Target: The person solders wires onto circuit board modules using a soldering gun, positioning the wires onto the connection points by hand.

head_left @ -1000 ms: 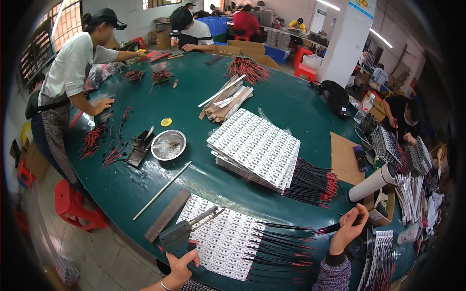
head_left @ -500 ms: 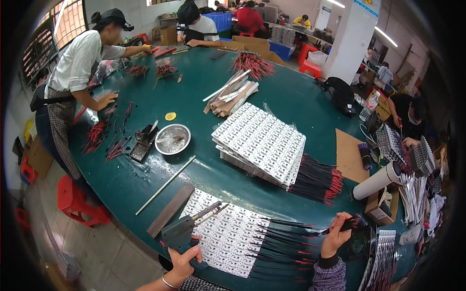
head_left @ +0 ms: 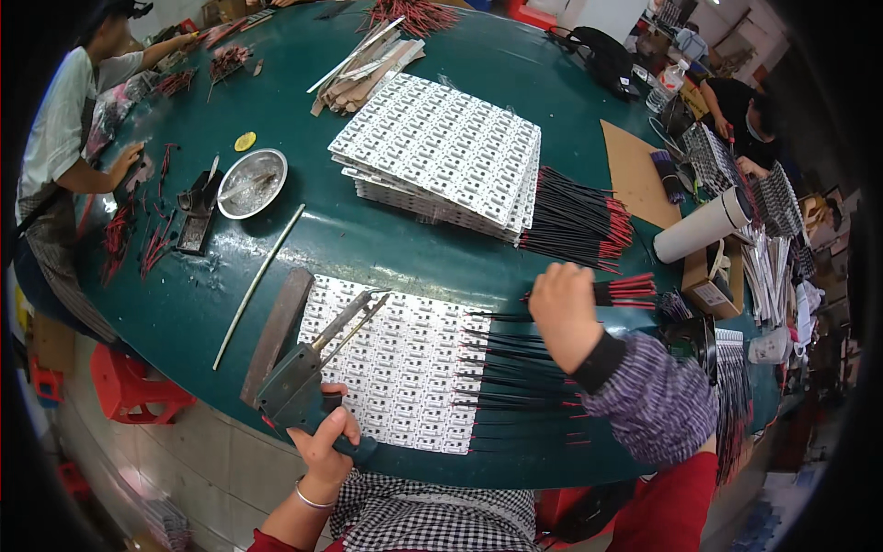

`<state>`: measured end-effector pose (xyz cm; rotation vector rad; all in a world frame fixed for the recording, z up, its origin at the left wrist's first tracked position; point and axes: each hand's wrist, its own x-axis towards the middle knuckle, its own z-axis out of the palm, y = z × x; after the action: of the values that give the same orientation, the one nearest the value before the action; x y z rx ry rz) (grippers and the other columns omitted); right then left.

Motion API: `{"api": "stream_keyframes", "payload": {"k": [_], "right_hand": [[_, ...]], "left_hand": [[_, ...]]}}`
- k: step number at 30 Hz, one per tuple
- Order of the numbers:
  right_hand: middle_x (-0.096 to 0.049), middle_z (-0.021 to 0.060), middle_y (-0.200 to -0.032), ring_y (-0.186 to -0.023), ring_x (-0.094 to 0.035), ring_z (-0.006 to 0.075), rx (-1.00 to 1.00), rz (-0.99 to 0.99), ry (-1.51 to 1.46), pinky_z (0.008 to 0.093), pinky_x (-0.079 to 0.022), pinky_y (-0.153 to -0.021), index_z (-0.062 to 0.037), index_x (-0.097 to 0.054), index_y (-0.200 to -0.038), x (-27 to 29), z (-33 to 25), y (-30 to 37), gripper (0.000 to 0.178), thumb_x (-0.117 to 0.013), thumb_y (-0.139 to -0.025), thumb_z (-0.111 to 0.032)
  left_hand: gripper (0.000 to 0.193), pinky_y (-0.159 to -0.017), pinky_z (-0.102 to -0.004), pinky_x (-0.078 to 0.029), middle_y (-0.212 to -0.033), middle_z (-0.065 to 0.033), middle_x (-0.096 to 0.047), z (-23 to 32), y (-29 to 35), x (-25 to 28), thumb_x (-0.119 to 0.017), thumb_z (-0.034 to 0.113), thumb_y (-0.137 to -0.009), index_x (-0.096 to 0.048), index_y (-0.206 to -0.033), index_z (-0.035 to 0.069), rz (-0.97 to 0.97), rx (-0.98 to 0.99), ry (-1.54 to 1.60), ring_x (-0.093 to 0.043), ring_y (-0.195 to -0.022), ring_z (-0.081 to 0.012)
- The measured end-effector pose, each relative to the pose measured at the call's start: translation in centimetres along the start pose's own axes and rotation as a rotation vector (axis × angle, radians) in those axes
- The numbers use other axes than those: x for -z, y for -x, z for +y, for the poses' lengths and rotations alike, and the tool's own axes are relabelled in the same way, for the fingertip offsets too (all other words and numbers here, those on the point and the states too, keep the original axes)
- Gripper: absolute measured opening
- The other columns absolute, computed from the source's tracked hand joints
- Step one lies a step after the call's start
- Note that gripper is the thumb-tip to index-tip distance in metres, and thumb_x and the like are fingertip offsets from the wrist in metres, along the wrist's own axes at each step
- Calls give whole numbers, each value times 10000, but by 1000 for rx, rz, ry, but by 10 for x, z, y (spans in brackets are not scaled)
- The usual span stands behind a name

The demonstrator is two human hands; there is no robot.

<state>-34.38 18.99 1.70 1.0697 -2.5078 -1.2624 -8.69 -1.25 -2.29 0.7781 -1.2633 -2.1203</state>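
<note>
My left hand (head_left: 324, 443) is wrapped round the grip of a dark green soldering gun (head_left: 296, 391). Its long tip and thin feed arm point up over a white circuit board panel (head_left: 405, 386) lying flat before me. A row of black wires (head_left: 520, 373) with red ends stretches from the panel's right edge across the table. Beyond the panel's far right corner, my right hand (head_left: 566, 308) is closed round a bundle of black wires with red ends (head_left: 630, 292). The fingertips on that bundle are partly hidden by the back of the hand.
A dark bar (head_left: 278, 336) lies along the panel's left side, with a pale rod (head_left: 259, 285) farther left. Stacked panels (head_left: 441, 152) with wires stand beyond. A metal bowl (head_left: 253, 184), a white tube (head_left: 704, 225) and a cardboard box (head_left: 713, 281) are around. A co-worker (head_left: 64, 138) leans in at far left.
My right hand, holding the wire bundle, has moved left and away from me, toward the panel's far right corner. The view has shifted; the soldering gun stays over the panel's left part.
</note>
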Motion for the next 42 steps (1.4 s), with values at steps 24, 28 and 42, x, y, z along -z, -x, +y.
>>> {"api": "stream_keyframes", "payload": {"k": [24, 28, 42], "right_hand": [[-604, 117, -994, -825, -626, 247, 67, 568, -1263, 328, -538, -661, 47, -699, -1201, 42, -93, 129, 550, -664, -653, 83], [-620, 105, -956, -817, -636, 250, 88, 633, -1295, 332, -542, -663, 47, -712, -1156, 39, -100, 127, 502, -665, -658, 78], [-637, 104, -912, -781, -643, 256, 124, 663, -1310, 346, -530, -618, 18, -736, -1081, 40, -101, 125, 490, -670, -604, 108]], "left_hand": [[542, -593, -289, -532, -1168, -162, -681, 40, 63, 38, -756, -16, -830, -557, -1333, -37, -275, 208, -197, -641, -723, -168], [324, -716, -290, -555, -1015, -84, -741, 49, 90, 49, -774, -2, -873, -693, -1186, -25, -302, 176, -442, -691, -841, -144], [280, -658, -306, -590, -987, -164, -743, 48, 92, 43, -826, 53, -735, -757, -996, -21, -480, -267, -995, -745, -738, -254]]}}
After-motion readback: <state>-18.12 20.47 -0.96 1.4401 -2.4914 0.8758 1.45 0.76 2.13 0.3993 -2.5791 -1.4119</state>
